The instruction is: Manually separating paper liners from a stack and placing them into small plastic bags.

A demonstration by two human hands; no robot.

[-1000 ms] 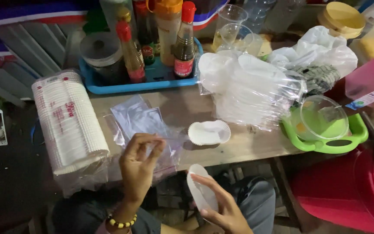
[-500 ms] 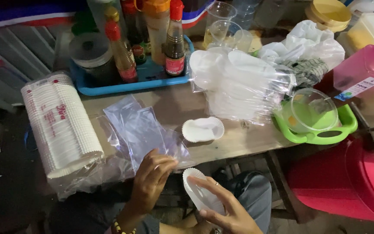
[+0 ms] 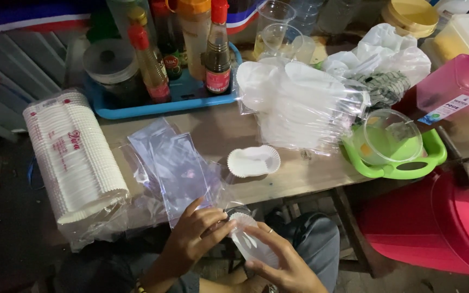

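Paper cup [image 3: 249,241] pinched at its fluted rim between fingers of both hands, right hand [image 3: 280,263] closed under it, left hand [image 3: 191,239] gripping the near rim; long axis slanting down-right; plastic bags [image 3: 177,171] just beyond left fingertips on counter [image 3: 299,173].

The single head-worn camera looks steeply down and forward from close above the person's lap, across the wooden table [image 3: 299,173] toward the blue tray [image 3: 164,106] at its far edge.

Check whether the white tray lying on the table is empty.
Empty: the white tray sits upright on the table, and only its bare white inside shows.
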